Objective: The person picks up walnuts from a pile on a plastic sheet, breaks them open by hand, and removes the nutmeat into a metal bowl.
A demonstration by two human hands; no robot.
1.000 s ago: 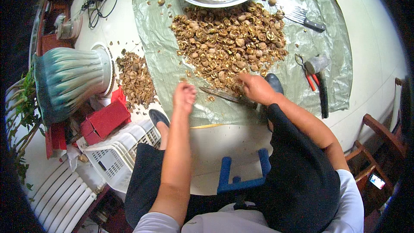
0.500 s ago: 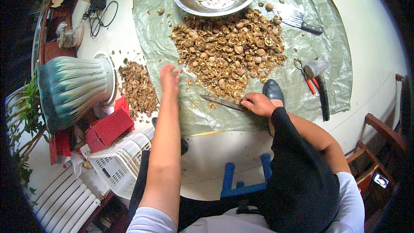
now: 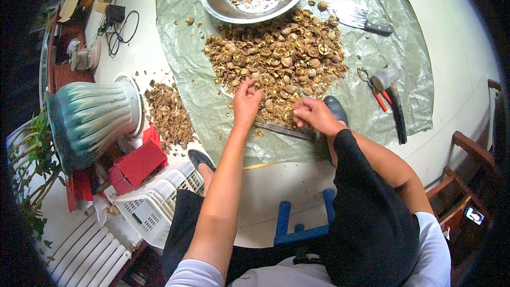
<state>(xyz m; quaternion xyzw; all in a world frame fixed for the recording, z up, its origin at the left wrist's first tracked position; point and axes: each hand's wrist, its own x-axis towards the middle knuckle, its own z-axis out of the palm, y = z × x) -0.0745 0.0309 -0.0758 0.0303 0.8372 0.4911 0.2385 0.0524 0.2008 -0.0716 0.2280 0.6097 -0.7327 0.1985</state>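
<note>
Now the left hand (image 3: 247,101) is back at the near edge of the walnut pile (image 3: 276,58), fingers bunched on a piece there; half a second ago I had it stretched out to the left, over the heap of discarded shells (image 3: 170,114). I read that as one piece dropped off and the next being picked. Right hand (image 3: 313,114) has drawn in beside it, fingers curled at the pile's near edge; whether it grips anything I cannot tell. Hands are near each other, not touching.

Just below both hands a long dark blade-like tool (image 3: 284,130) lies on the green tarp (image 3: 212,101). Beyond the pile, a metal bowl (image 3: 218,0) holds kernels. Right of the right hand: red-handled pliers (image 3: 378,98) and a hammer (image 3: 396,111). Left of the left hand: a ribbed teal pot (image 3: 90,119) and a red box (image 3: 138,165). Nothing blocks the reach.
</note>
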